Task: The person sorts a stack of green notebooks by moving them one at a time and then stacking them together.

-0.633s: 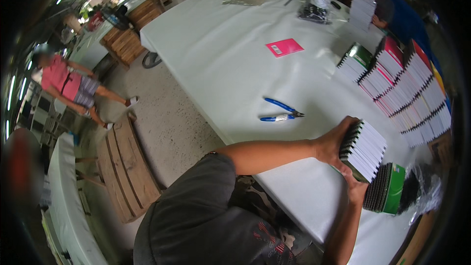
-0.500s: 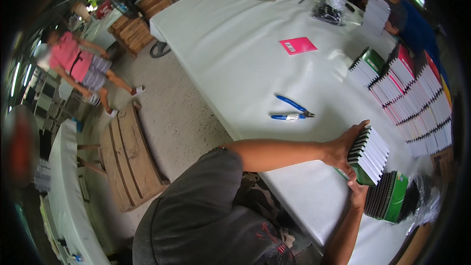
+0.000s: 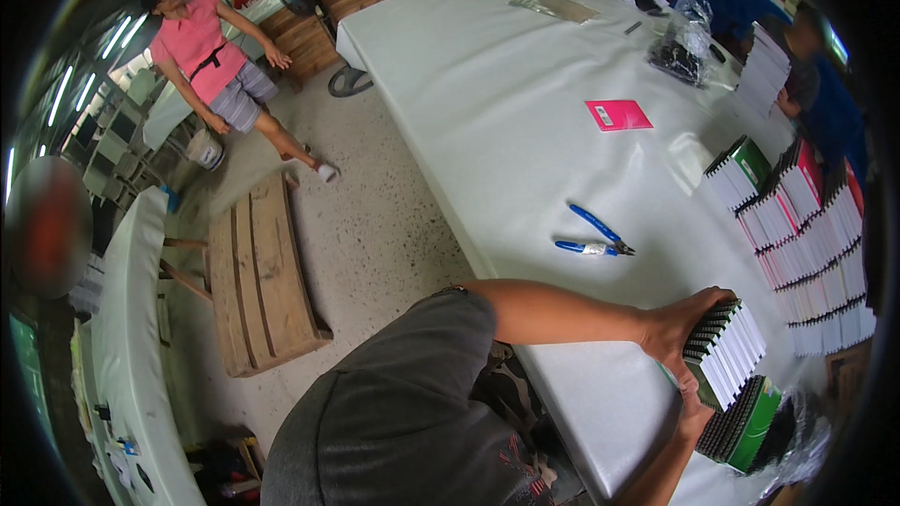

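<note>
Both my hands hold a stack of spiral-bound notebooks, its black coils toward my left hand and its white page edges facing up. My left hand is closed around the coil side, with the thumb and fingers spread along it. At the near lower corner, my right hand grips the stack; some of its fingers are hidden. Right below lies another pile of green-covered spiral notebooks, partly covered by the held stack. Blue-handled cutting pliers rest with handles spread on the white-covered table, left of my hands.
Several rows of spiral notebooks stand at the right. A pink notebook lies farther back, near a clear plastic bag. Beyond, a person in blue holds papers. A person in pink is left, behind a wooden bench.
The view has shifted, so the table's contents appear farther right and lower. The person in pink has moved and changed stride. My hands still grip the notebook stack.
</note>
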The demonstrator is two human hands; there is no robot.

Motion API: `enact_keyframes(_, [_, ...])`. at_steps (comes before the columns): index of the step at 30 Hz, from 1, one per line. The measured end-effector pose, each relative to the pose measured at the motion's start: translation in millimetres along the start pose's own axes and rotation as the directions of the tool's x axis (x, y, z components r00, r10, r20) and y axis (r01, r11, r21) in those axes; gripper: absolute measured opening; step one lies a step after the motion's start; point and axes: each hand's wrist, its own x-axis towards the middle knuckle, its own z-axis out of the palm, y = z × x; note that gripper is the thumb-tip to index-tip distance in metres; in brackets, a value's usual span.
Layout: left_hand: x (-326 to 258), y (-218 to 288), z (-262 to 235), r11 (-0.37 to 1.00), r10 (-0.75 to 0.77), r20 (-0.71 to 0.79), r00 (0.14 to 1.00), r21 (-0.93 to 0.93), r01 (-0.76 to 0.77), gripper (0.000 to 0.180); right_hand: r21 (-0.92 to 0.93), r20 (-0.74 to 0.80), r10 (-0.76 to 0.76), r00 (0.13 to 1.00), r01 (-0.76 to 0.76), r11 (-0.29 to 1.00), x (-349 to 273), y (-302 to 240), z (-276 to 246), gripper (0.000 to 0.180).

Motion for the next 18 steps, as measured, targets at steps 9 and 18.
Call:
enact_keyframes(9, [2, 3, -5, 0.984, -0.128, 0.044, 0.991, -0.122, 0.133, 0.14, 0.018, 0.037, 0.012, 0.999, -0.013, 1.0, 0, -11, 4, 0.046])
enact_keyframes(18, [-7, 7, -9, 0.992, -0.126, 0.016, 0.992, -0.025, 0.126, 0.143, 0.006, 0.025, -0.004, 1.0, 0.003, 1.0, -5, -28, 18, 0.038])
